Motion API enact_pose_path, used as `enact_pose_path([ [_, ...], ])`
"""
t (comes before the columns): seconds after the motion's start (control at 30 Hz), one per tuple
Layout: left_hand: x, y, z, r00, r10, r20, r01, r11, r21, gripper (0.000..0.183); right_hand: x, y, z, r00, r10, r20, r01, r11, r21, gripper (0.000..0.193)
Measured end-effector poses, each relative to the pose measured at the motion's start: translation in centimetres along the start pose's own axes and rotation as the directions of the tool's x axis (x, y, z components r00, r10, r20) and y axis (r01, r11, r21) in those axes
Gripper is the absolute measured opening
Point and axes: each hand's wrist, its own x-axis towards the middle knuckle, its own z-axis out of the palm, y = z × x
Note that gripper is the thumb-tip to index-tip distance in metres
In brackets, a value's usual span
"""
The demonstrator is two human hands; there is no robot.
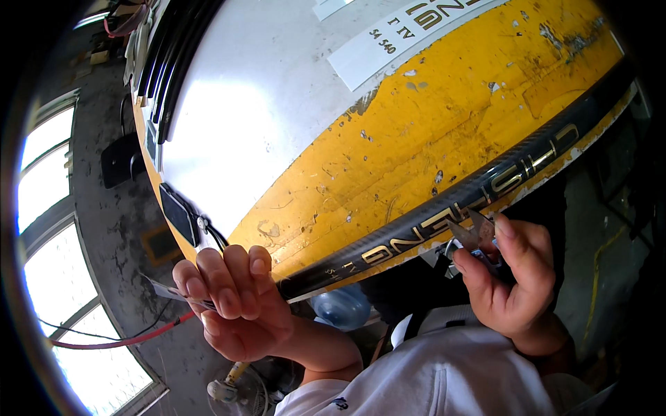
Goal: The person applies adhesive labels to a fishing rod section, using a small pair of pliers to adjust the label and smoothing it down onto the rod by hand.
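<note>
A glossy black carbon-look tube (458, 201) with gold lettering lies along the near edge of a worn yellow and white table (388, 159). By the tube's left end, the curled fingers of my left hand (232, 298) pinch a thin, partly see-through strip (170, 290). That strip sticks out to the left. My right hand (513, 277) is just on the near side of the tube, toward its right half. Thumb and fingers there close around a small tool with pointed metal blades (472, 232); its lower part is hidden in the palm.
On the table are a white sheet with gold lettering (381, 55), several black tubes (182, 52) at far left and a black rectangular device (178, 213) at the left edge. A red hose (125, 342), a fan (257, 399) and a blue bottle (340, 307) are below.
</note>
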Motion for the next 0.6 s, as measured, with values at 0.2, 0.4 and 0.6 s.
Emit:
enact_pose_path([
  [0.2, 0.06, -0.10, -0.04, 1.000, 0.008, 0.009, -0.008, 1.000, -0.014, 0.016, 0.43, -0.28, -0.10, 1.000, 0.011, 0.008, -0.011, 1.000, -0.009, 0.063],
  [0.4, -0.33, -0.04, -0.15, 0.994, 0.038, -0.103, -0.031, 0.997, 0.074, 0.021, 0.62, -0.37, 0.08, 1.000, -0.008, -0.019, 0.008, 1.000, -0.007, 0.062],
  [0.6, -0.32, 0.05, -0.11, 0.995, 0.038, -0.097, -0.029, 0.995, 0.091, 0.021, 0.87, -0.62, -0.09, 1.000, 0.010, -0.003, -0.010, 1.000, -0.003, 0.063],
])
